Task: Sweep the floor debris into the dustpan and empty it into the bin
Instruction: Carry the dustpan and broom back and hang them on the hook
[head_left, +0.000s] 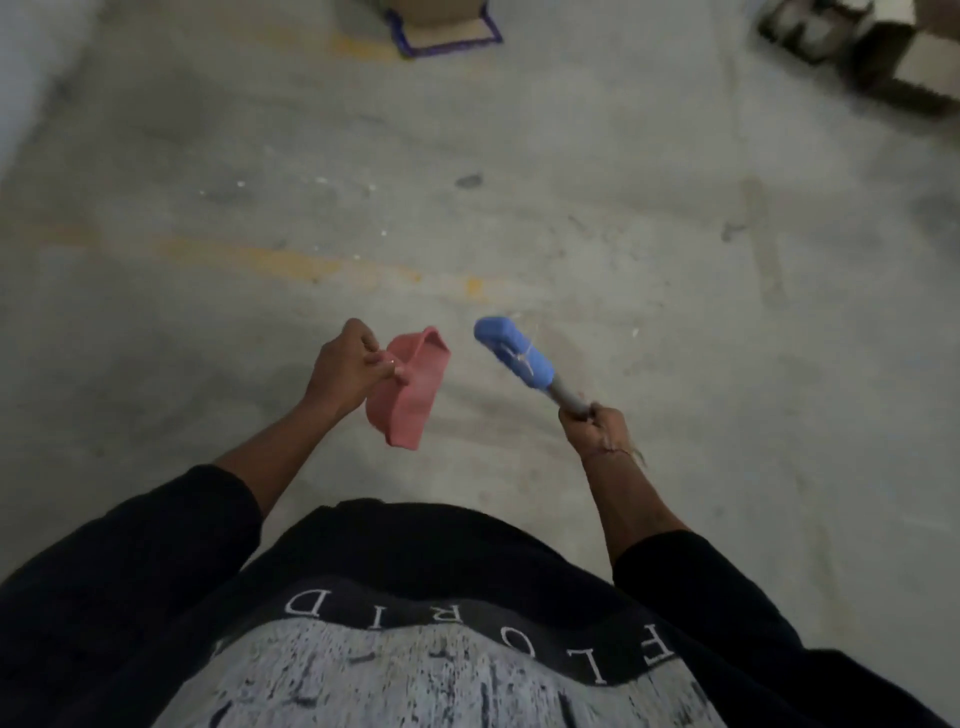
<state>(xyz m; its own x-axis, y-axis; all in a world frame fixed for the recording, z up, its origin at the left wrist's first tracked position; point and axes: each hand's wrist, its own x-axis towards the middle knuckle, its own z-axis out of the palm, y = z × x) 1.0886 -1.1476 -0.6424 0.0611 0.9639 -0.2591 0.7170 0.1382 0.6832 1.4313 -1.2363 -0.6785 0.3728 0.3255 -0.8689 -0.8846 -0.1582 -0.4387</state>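
Above the concrete floor (519, 156), left grip (340, 371) pinching pink dustpan (410, 389) just right of it, right grip (595, 423) grasping blue brush (514, 353) handle, head up-left of it

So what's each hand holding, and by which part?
The left hand grips the pink dustpan by its handle end. The right hand grips the blue brush by its grey handle.
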